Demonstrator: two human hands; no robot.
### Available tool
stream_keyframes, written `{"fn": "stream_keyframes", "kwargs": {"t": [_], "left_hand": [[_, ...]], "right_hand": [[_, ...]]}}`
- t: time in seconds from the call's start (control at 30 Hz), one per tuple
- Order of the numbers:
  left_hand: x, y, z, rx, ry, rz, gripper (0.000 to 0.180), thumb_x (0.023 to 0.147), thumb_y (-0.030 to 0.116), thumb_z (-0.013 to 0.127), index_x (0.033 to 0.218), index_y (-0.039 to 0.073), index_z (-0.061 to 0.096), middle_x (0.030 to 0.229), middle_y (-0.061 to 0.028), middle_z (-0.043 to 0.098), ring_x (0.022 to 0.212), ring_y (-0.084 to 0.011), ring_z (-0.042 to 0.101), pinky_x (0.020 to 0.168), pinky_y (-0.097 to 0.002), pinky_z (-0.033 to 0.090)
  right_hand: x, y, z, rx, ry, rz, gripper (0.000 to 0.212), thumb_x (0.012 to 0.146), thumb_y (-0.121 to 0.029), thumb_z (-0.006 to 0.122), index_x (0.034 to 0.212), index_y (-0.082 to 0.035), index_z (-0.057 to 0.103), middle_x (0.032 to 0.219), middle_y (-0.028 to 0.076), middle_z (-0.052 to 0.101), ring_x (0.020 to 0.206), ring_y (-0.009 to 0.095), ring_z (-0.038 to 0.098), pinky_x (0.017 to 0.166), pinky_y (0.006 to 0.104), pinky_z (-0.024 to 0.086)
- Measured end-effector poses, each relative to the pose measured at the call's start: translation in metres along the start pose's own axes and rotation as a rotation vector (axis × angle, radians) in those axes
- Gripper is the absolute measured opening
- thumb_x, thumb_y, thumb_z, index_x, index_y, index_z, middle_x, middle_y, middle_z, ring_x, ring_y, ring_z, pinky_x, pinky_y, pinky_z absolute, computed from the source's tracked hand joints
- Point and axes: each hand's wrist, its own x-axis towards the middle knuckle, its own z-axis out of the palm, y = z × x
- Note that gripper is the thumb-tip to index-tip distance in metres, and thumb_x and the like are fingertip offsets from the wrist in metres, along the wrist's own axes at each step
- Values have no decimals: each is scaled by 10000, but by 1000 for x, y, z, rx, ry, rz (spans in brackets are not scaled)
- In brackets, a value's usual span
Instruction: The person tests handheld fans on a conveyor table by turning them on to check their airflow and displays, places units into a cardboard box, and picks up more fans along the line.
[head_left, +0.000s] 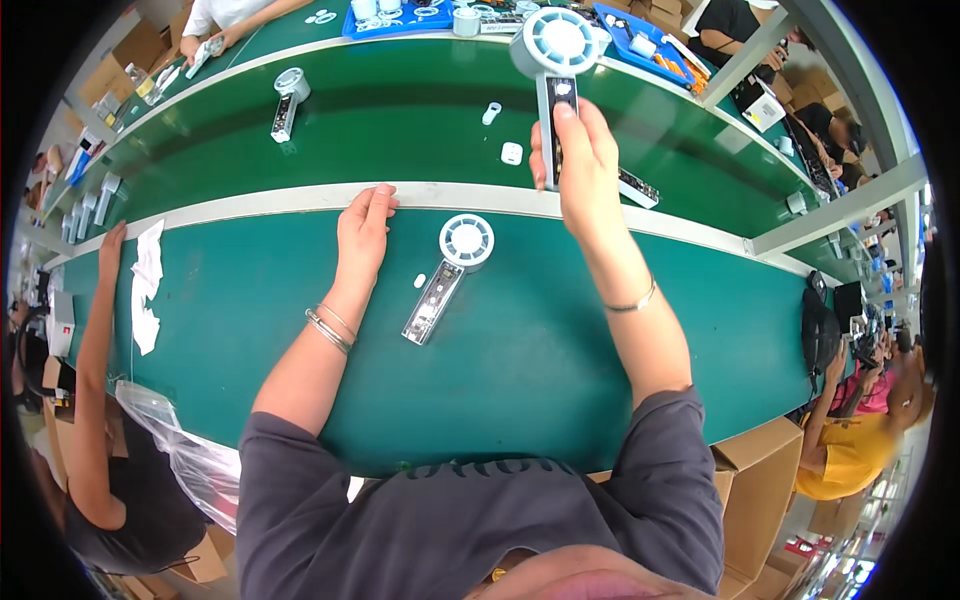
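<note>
My right hand (pixel 585 165) is raised at the far rail, wrapped round the handle of a white handheld fan (pixel 560 42). The handle's front is uncovered and shows dark inner parts. My left hand (pixel 366 230) lies on the white rail (pixel 450 194), holding nothing, its fingers stretched out. Between my forearms a second handheld fan (pixel 436 292) rests on the green bench, its handle toward me and its insides showing. Beside that handle lies a small white oval piece (pixel 419 281).
The green shelf beyond the rail holds another fan (pixel 289 98), small white parts (pixel 511 153) and a dark handle piece (pixel 638 187) partly behind my right wrist. Blue trays (pixel 400 24) stand farther back. White tissue (pixel 147 285) lies left; metal posts (pixel 840 205) rise right. Co-workers sit on several sides.
</note>
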Motion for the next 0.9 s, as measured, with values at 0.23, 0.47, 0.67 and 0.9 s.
{"fn": "stream_keyframes", "kwargs": {"t": [0.23, 0.47, 0.67, 0.9], "left_hand": [[2, 7, -2, 7, 6, 2, 367, 885, 345, 506, 980, 7, 615, 838, -49, 613, 776, -110, 537, 654, -241, 420], [0, 7, -2, 25, -7, -24, 366, 873, 341, 527, 998, 6, 602, 867, -48, 611, 798, -114, 535, 677, -244, 415], [-10, 14, -6, 25, -80, -38, 336, 852, 292, 576, 1004, -7, 597, 877, -60, 615, 815, -114, 544, 713, -245, 429], [-38, 40, -9, 309, -453, -17, 413, 777, 295, 664, 1017, -33, 591, 771, -66, 591, 688, -108, 540, 629, -260, 451]], "right_hand": [[71, 29, -70, -173, 145, 143, 295, 891, -278, 459, 907, 14, 495, 660, 62, 528, 454, 117, 464, 397, 251, 370], [105, 75, -126, -276, 268, 234, 303, 885, -273, 462, 902, 29, 485, 644, 76, 525, 438, 125, 471, 363, 266, 374], [129, 110, -160, -586, 295, 290, 405, 824, -326, 542, 972, 51, 529, 682, 87, 566, 485, 142, 541, 407, 263, 446], [148, 145, -192, -1515, 179, 280, 512, 772, -440, 531, 1058, -19, 583, 1059, 268, 567, 1022, 370, 547, 874, 417, 439]]}}
